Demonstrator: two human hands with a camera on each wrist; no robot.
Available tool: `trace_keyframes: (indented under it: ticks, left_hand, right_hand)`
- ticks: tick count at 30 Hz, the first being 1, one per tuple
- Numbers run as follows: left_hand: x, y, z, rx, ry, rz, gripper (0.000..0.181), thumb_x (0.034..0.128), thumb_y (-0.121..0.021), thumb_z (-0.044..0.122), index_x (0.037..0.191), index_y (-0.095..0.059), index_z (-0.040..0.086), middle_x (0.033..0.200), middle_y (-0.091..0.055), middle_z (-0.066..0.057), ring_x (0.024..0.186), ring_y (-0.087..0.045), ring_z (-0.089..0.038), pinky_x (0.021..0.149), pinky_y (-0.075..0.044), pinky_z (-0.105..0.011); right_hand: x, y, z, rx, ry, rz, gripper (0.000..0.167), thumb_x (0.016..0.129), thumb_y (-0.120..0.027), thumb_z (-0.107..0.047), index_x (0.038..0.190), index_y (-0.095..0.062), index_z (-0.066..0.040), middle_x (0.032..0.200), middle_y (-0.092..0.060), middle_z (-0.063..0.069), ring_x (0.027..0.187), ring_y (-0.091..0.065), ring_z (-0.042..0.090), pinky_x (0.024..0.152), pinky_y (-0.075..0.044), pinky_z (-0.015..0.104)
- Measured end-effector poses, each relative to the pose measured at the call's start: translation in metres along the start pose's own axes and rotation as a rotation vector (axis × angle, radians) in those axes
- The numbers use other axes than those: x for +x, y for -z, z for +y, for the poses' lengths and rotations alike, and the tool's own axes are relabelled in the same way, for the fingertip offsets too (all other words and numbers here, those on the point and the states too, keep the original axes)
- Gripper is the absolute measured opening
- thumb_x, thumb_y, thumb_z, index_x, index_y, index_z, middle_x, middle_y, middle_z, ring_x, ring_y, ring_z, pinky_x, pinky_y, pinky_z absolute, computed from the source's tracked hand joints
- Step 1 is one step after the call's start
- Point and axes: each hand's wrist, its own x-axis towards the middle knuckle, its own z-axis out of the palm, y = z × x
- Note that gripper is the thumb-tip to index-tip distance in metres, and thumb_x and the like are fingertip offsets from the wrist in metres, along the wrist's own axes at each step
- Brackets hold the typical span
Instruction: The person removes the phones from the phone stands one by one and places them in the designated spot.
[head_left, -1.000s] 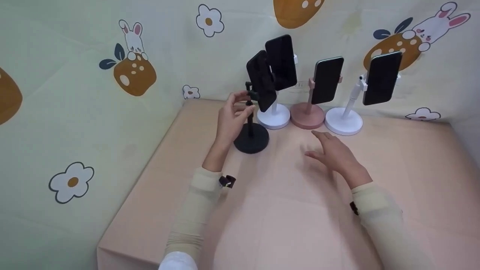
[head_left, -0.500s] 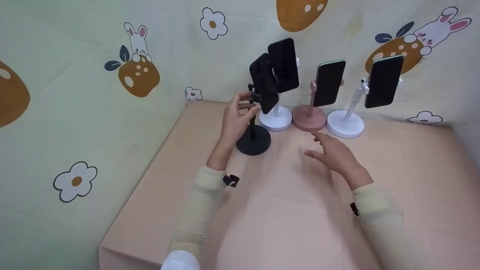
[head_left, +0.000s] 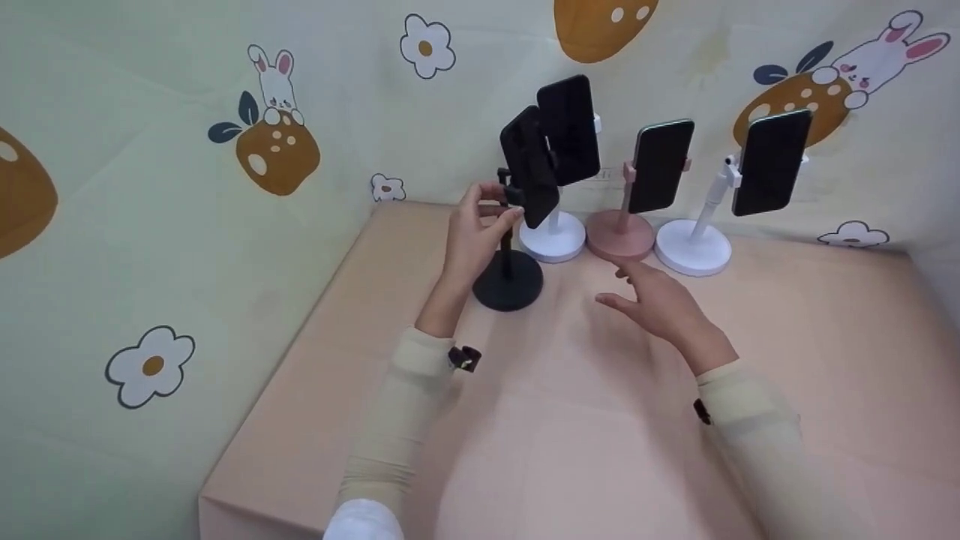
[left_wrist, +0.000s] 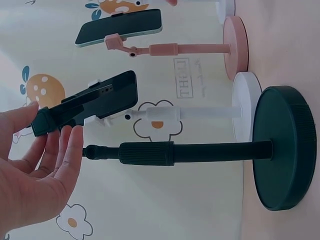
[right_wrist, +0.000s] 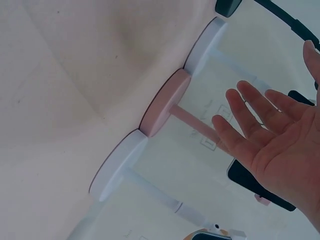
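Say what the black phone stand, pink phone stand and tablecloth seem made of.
Black phone stand: probably matte plastic, judging by its low-shine ribbed collar; the pole could be metal.
Pink phone stand: likely smooth plastic, evenly coloured.
Tablecloth: apparently matte fabric, faintly creased.

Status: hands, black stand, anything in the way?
Left hand grips clamp of black stand. Right hand empty. Stand upright, phone mounted. Left white stand close behind.

The black phone stand sits upright on its round base, top tilted.
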Motion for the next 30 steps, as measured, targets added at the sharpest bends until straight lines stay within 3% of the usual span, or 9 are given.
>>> trace_keyframes:
  ticks: [5, 10, 17, 23, 30]
  left_hand:
    - [0.003, 0.001, 0.000, 0.017, -0.002, 0.021, 0.034, 0.0923, -0.072, 0.017, 0.120, -0.057, 0.002, 0.119, -0.063, -0.013, 0.106, -0.068, -0.023, 0.086, -0.060, -0.030]
    - [0.005, 0.002, 0.000, 0.011, -0.005, 0.042, 0.034, 0.0912, -0.073, 0.017, 0.118, -0.057, 0.001, 0.116, -0.064, -0.014, 0.104, -0.069, -0.024, 0.087, -0.059, -0.029]
    - [0.005, 0.003, -0.001, 0.003, -0.016, 0.063, 0.036, 0.0897, -0.075, 0.017, 0.117, -0.057, 0.002, 0.113, -0.064, -0.013, 0.103, -0.068, -0.022, 0.085, -0.059, -0.028]
    - [0.006, -0.001, -0.001, 0.012, -0.009, 0.055, 0.035, 0.0900, -0.075, 0.020, 0.115, -0.056, 0.003, 0.112, -0.063, -0.012, 0.102, -0.068, -0.020, 0.083, -0.058, -0.027]
    - [0.009, -0.007, 0.001, 0.025, -0.020, 0.047, 0.036, 0.0893, -0.076, 0.020, 0.113, -0.055, 0.004, 0.110, -0.064, -0.012, 0.100, -0.068, -0.021, 0.084, -0.057, -0.027]
  right_hand:
    - [0.008, 0.001, -0.010, 0.007, 0.044, 0.026, 0.069, 0.093, -0.066, -0.049, 0.145, -0.046, -0.009, 0.135, -0.060, 0.021, 0.125, -0.057, 0.040, 0.104, -0.047, 0.057]
    - [0.016, 0.000, -0.022, 0.061, 0.031, 0.030, 0.069, 0.093, -0.066, -0.047, 0.147, -0.045, -0.009, 0.144, -0.054, 0.019, 0.134, -0.051, 0.038, 0.112, -0.041, 0.057]
    - [0.029, 0.000, -0.043, 0.131, 0.084, 0.141, 0.069, 0.092, -0.071, -0.039, 0.146, -0.044, -0.006, 0.150, -0.048, 0.017, 0.141, -0.044, 0.034, 0.118, -0.035, 0.053]
    - [0.045, 0.000, -0.064, 0.270, 0.083, 0.216, 0.071, 0.091, -0.072, -0.037, 0.147, -0.042, -0.006, 0.150, -0.045, 0.016, 0.140, -0.044, 0.032, 0.119, -0.036, 0.050]
    - [0.069, 0.001, -0.086, 0.401, 0.069, 0.292, 0.089, 0.088, -0.075, -0.036, 0.155, -0.026, -0.005, 0.160, -0.030, 0.017, 0.146, -0.035, 0.034, 0.120, -0.034, 0.048]
